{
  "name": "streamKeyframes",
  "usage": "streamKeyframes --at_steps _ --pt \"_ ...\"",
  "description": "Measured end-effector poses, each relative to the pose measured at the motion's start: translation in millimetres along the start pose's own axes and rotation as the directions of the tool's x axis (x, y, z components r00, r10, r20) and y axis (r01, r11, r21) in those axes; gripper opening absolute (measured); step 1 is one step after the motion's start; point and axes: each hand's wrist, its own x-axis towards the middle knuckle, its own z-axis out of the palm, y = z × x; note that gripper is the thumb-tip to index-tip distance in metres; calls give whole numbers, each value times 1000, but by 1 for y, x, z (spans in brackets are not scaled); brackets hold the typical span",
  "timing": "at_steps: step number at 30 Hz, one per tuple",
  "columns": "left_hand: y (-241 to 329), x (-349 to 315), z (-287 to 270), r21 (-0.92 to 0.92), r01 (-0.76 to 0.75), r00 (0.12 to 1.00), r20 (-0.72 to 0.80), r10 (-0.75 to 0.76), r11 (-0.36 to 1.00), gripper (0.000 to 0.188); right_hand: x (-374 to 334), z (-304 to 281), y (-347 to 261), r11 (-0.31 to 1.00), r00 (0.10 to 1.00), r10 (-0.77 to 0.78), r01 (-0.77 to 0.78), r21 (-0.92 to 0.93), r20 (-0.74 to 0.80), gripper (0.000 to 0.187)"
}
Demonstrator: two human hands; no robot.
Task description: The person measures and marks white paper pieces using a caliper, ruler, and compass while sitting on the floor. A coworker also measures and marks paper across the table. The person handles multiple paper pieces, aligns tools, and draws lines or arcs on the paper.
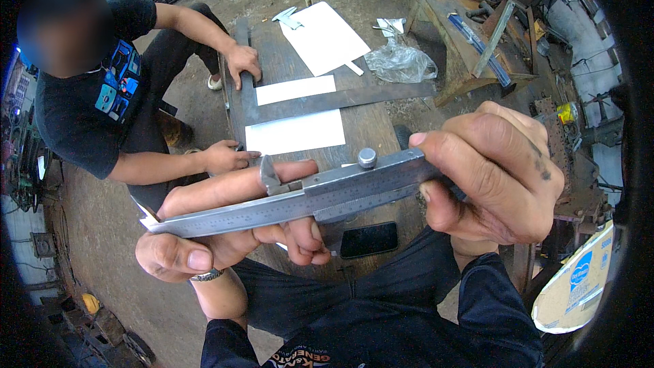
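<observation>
A steel vernier caliper (364,185) with a round locking screw on top is held up level across my view, over the table. Around its right end my right hand (501,174) is closed, thumb below and fingers above. My left hand (235,247) supports the left end: the thumb presses the near face of the beam, the index finger stretches behind it, and the other fingers curl underneath. The sliding jaw stands well apart from the fixed jaw at the left tip. Behind the caliper, a black phone (368,240) lies on the table's near edge.
Across the wooden table (371,123), a co-worker's hands touch a dark metal square (330,103) lying over white sheet (296,133). Beyond are a white board (325,39), another caliper (289,19) and a clear plastic bag (402,61). A wooden bench (436,34) stands far right.
</observation>
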Motion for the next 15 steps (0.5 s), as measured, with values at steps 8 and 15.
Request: streamKeyframes --at_steps 8,15 --pt "0 -2 2 -23 33 998 -60 -35 999 108 1 -4 4 998 997 -59 59 7 57 40" --pt "2 -2 2 32 24 999 -49 -22 999 107 1 -3 4 998 997 -68 68 10 43 34"
